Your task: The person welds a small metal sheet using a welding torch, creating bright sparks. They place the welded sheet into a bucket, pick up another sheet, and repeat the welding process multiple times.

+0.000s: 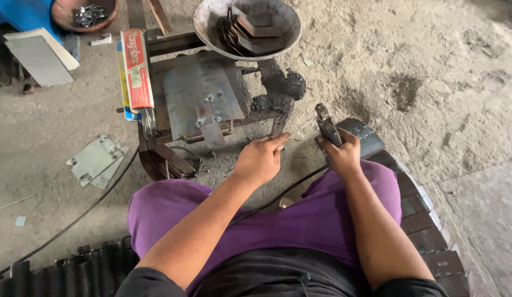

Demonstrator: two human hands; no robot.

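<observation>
- Bare sandy floor (432,82) lies open right of the steel worktop (203,96).
- Right hand (339,154) grips a dark electrode holder (326,125) just right of it.
- Left hand (261,158) pinches a thin grey welding rod (297,130) beside the worktop's front edge.

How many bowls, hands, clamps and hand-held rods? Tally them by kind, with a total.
Bowls: 2, grey bowl and brown bowl
Hands: 2, left hand and right hand
Clamps: 1, clamp in the right hand
Held rods: 1, rod in the left hand
Total: 6
</observation>
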